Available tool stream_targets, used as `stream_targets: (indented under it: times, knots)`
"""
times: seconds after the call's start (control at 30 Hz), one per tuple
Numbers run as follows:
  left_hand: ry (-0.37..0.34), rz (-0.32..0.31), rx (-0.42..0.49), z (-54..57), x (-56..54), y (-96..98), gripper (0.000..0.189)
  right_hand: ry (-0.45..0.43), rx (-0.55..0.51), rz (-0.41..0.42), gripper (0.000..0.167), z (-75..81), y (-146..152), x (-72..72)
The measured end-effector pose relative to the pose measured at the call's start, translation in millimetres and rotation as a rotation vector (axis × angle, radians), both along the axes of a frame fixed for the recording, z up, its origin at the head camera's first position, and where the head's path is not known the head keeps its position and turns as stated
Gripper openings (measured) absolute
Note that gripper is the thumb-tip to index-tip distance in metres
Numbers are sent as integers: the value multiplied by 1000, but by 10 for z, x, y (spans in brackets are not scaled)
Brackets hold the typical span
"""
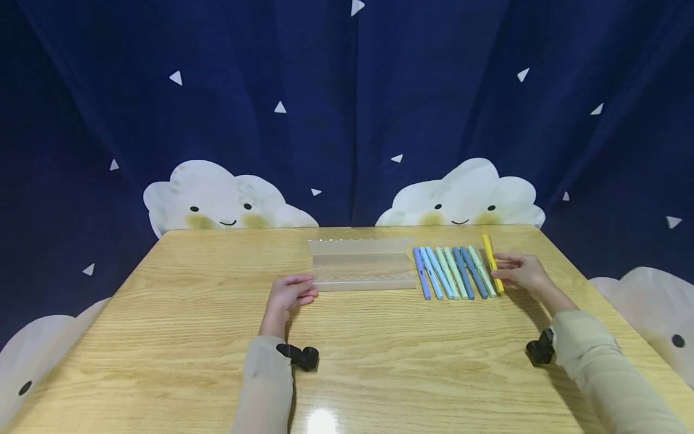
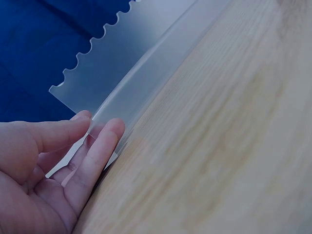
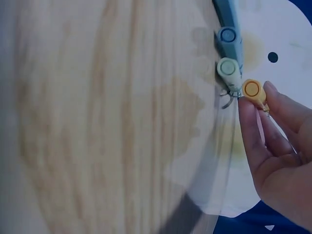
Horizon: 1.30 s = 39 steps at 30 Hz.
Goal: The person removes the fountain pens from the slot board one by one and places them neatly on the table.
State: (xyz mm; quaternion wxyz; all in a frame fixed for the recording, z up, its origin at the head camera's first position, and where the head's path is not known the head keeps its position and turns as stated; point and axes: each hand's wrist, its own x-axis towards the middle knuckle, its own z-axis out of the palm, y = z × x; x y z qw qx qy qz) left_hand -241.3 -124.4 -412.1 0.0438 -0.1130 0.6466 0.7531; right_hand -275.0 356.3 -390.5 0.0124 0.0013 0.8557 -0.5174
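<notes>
A frosted plastic rack (image 1: 360, 265) with notched edges lies at the table's far middle. My left hand (image 1: 291, 293) pinches its near left corner; the left wrist view shows the thumb and fingers on either side of the plastic edge (image 2: 124, 73). At the right, my right hand (image 1: 525, 272) holds a yellow pen (image 1: 488, 250) between thumb and fingertips. In the right wrist view the yellow pen's end (image 3: 251, 88) is beside a pale green pen (image 3: 227, 68).
Several capped pens lie side by side between rack and right hand, from a purple pen (image 1: 422, 274) at the left to a pale green one (image 1: 482, 274) at the right. The wooden table (image 1: 390, 355) ends at a dark blue curtain (image 1: 336, 138) with cloud shapes.
</notes>
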Motion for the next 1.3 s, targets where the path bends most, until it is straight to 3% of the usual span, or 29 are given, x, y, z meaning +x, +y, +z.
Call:
stream_targets:
  times: [0.23,0.5,0.97,1.17,1.3]
  knots:
    - [-4,8,-10,10,8,13,25,-75,86,-2,54,49,-37,47]
    - [-5,6,-17,-13,-2,8,25,-64,160,-29,47,-10,-21,14]
    - [-8,0,-23,-23,-20,22,23,-97,138,-43,48,50,-35,60]
    - [-3,-5,-27,12,14,-10,26,-41,150,-85,48,80,-77,42]
    - [52,18,-123,156,78,-49,26,50,165,-60,43,45,-87,-40]
